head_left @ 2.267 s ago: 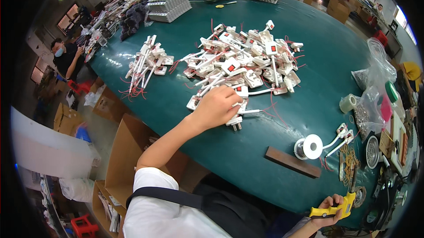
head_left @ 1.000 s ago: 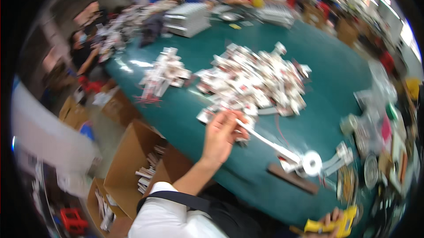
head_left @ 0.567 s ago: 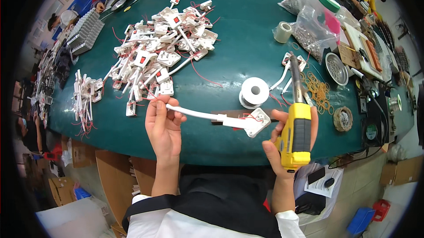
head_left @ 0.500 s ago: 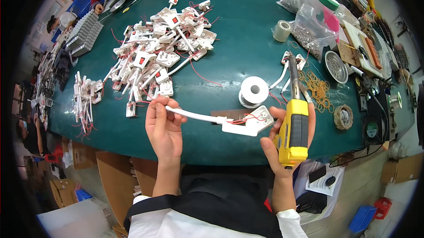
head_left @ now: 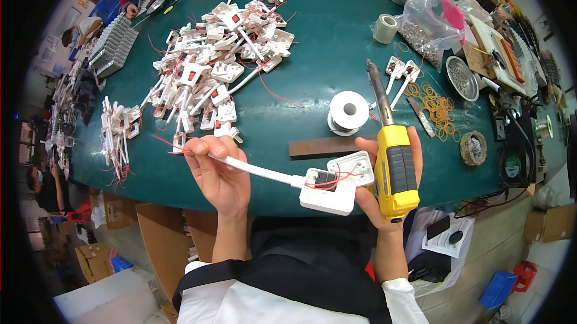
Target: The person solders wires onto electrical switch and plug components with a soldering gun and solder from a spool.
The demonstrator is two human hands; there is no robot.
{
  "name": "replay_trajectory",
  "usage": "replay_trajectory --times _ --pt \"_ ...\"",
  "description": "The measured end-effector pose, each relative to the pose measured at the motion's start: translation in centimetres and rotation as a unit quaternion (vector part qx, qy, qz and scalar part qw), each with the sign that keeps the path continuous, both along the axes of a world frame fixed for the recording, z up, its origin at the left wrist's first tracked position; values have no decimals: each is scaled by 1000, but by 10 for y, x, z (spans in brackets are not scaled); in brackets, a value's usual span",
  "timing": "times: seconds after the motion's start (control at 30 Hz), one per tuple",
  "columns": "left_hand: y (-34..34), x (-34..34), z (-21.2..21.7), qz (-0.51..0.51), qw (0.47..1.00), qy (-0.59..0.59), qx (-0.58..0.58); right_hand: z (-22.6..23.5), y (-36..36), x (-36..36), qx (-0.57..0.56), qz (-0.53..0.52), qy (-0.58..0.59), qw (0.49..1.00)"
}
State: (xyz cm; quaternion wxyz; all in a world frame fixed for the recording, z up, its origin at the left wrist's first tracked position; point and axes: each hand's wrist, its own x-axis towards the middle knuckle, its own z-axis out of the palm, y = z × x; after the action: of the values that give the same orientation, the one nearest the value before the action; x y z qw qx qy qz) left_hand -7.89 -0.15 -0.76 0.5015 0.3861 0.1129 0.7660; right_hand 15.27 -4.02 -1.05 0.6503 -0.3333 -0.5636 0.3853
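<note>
My left hand [head_left: 217, 174] pinches the far end of a white plastic tube [head_left: 258, 172], with red wire ends poking out beyond the fingers. At the tube's other end is an opened white switch housing [head_left: 327, 198]; its inside faces up, showing a black switch [head_left: 326, 180] and red wires that run into the tilted cover part [head_left: 351, 168]. My right hand [head_left: 415, 162] is wrapped round a yellow and black soldering gun [head_left: 399, 171], its metal tip pointing away from me. The right thumb is beside the cover; whether it touches is unclear.
A brown bar [head_left: 318, 147] and a solder wire spool [head_left: 348, 111] lie beyond the housing. A large heap of white switch pieces [head_left: 222, 60] covers the left. Rubber bands [head_left: 436, 111], a metal bowl [head_left: 461, 81] and bags of small parts [head_left: 424, 36] are at right. Co-workers sit farther off.
The white housing has turned so its inside and black switch show. The soldering gun's tip has swung left. My left hand has shifted slightly left, and the brown bar is more exposed.
</note>
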Motion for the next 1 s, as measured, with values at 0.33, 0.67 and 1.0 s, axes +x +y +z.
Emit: replay_trajectory --times 0.33,0.67,1.0 --pt "5 -14 0 98 990 96 40 1 -1 1 64 -56 -23 996" --pt "-8 -11 0 190 956 213 72 -5 -3 2 72 -128 -27 989" --pt "-14 -17 -8 41 982 173 -67 -4 -4 4 109 -157 -109 975"
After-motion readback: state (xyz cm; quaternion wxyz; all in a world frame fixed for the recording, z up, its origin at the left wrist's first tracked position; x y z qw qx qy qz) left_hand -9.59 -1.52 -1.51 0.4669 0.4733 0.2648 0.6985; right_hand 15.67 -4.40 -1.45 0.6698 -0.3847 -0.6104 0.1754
